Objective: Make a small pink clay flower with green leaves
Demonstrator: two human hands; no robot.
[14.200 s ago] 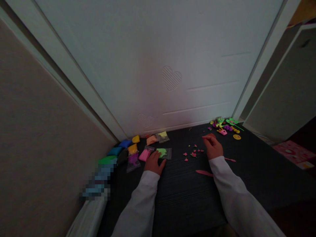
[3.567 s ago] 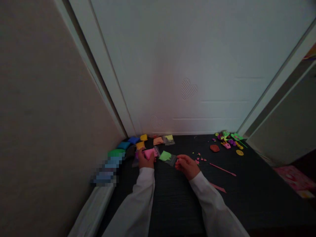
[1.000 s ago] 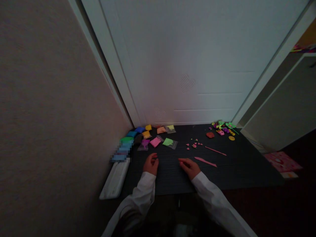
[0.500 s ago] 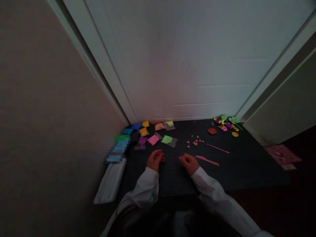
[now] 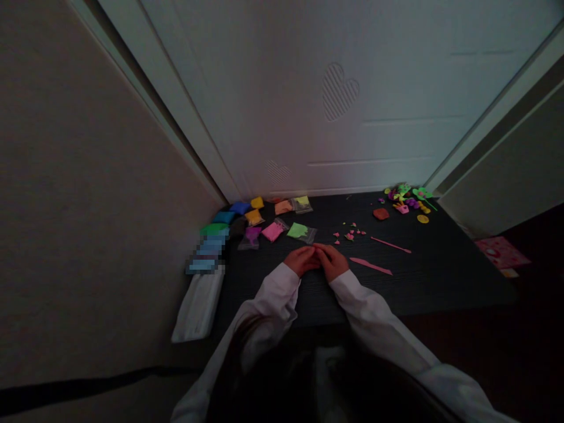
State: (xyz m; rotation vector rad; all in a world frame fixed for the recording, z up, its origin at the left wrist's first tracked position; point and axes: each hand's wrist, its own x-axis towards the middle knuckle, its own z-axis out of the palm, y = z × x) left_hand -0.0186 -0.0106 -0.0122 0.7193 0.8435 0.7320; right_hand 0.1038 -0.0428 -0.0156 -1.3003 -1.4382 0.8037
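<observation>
My left hand (image 5: 302, 261) and my right hand (image 5: 332, 262) meet over the dark table, fingertips pressed together. Both are closed, and whatever lies between the fingers is hidden. Just right of my right hand lies a pink plastic knife (image 5: 371, 265). Beyond it rests a thin pink modelling stick (image 5: 390, 244). Several small pink clay pieces (image 5: 349, 237) are scattered ahead of my right hand. A bag of light green clay (image 5: 298, 231) lies in front of my left hand, beside a bag of pink clay (image 5: 274, 230).
Coloured clay packs, among them a purple bag (image 5: 252, 236) and a blue pack (image 5: 240, 208), line the table's left and back. A white packet (image 5: 199, 305) sits at the left edge. A red clay lump (image 5: 381, 214) and small colourful clay figures (image 5: 408, 200) occupy the far right.
My hands were apart and have come together, fingertips touching. The view has tilted down somewhat. Tools, clay pieces and bags stay where they were on the table.
</observation>
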